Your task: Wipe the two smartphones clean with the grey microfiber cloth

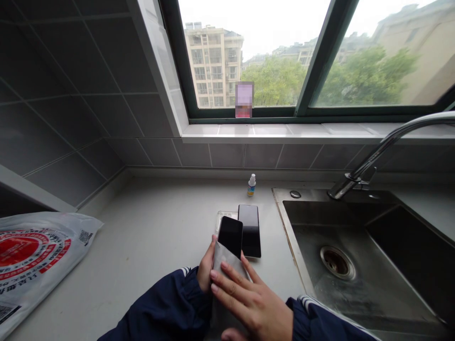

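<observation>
A black smartphone (230, 236) is held up in front of me, its lower part covered by a grey cloth with a zigzag edge (231, 258). My left hand (206, 265) grips the phone along its left side, its fingers mostly hidden behind it. Over the cloth lies my right hand (249, 296), fingers stretched out and pressed flat on the phone's front. Just beyond, a second smartphone (250, 232) rests on the counter with its dark screen up. A clear phone case (221, 215) shows partly behind the held phone. Farther back stands a small white spray bottle (251, 185) with a yellow and blue label.
A steel sink (344, 265) with a chrome faucet (369, 154) is on the right. At the left, a white plastic bag with red print (39, 265) lies on the pale counter (152, 237). A tiled wall and window (270, 61) stand behind.
</observation>
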Available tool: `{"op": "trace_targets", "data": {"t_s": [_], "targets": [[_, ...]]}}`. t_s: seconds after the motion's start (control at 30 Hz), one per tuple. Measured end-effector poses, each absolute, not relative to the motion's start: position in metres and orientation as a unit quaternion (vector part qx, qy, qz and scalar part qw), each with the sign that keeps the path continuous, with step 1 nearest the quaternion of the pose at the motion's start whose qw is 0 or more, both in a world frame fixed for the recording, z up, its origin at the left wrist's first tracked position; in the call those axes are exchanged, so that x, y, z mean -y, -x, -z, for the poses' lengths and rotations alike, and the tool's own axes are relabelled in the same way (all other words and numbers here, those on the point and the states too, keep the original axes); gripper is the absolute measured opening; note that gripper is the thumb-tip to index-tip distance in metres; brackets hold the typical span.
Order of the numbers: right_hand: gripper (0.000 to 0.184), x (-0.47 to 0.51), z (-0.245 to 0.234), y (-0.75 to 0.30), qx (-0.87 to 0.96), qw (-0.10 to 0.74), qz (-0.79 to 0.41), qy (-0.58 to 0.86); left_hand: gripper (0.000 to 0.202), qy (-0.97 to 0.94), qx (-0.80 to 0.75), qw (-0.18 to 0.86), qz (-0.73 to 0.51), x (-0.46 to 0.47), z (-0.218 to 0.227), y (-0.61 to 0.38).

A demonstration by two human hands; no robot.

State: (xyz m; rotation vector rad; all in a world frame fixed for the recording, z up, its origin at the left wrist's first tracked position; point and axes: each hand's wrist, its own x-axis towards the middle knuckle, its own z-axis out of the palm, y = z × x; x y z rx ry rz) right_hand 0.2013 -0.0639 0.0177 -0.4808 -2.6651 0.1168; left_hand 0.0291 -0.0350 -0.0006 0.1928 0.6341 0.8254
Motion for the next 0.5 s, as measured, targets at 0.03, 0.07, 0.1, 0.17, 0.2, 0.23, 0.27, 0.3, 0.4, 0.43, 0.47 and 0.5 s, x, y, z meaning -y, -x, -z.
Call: {"op": "trace_targets", "data": {"t_s": [0.03, 0.07, 0.1, 0.17, 0.2, 0.23, 0.27, 0.3, 0.4, 0.43, 0.47, 0.5], "targets": [[0.066, 0.0643, -0.0173, -0.2013, 0.960, 0.214, -0.045, 0.175, 0.074, -0.070, -0.300, 0.864, -0.397, 0.0336, -0.0027, -0.0288], [0.065, 0.0648, -0.0170, -0.2012, 0.959, 0.213, -0.047, 0.179, 0.078, -0.056, -0.295, 0.864, -0.405, 0.0321, -0.0054, -0.0285], [0.064, 0.0651, -0.0170, -0.2013, 0.958, 0.212, -0.048, 0.186, 0.081, -0.057, -0.289, 0.865, -0.407, 0.0308, -0.0074, -0.0282], [0.060, 0.0657, -0.0175, -0.2013, 0.955, 0.209, -0.046, 0.203, 0.085, -0.069, -0.283, 0.865, -0.409, 0.0289, -0.0086, -0.0277], [0.059, 0.0658, -0.0179, -0.2013, 0.954, 0.206, -0.043, 0.211, 0.086, -0.078, -0.285, 0.864, -0.409, 0.0284, -0.0082, -0.0274], [0.057, 0.0659, -0.0182, -0.2013, 0.954, 0.204, -0.039, 0.218, 0.086, -0.085, -0.288, 0.861, -0.411, 0.0283, -0.0073, -0.0273], [0.056, 0.0659, -0.0183, -0.2014, 0.953, 0.204, -0.035, 0.223, 0.085, -0.088, -0.292, 0.858, -0.413, 0.0282, -0.0061, -0.0271], [0.056, 0.0658, -0.0183, -0.2015, 0.951, 0.205, -0.031, 0.228, 0.085, -0.089, -0.294, 0.855, -0.417, 0.0282, -0.0050, -0.0270], [0.055, 0.0654, -0.0174, -0.2020, 0.945, 0.218, -0.031, 0.240, 0.085, -0.086, -0.286, 0.853, -0.427, 0.0277, -0.0028, -0.0264], [0.055, 0.0653, -0.0172, -0.2023, 0.943, 0.222, -0.032, 0.245, 0.085, -0.085, -0.281, 0.854, -0.430, 0.0274, -0.0024, -0.0262], [0.055, 0.0652, -0.0173, -0.2026, 0.941, 0.225, -0.033, 0.250, 0.085, -0.085, -0.276, 0.854, -0.434, 0.0269, -0.0021, -0.0259], [0.055, 0.0651, -0.0177, -0.2029, 0.940, 0.225, -0.033, 0.254, 0.085, -0.086, -0.273, 0.853, -0.437, 0.0265, -0.0018, -0.0257]]}}
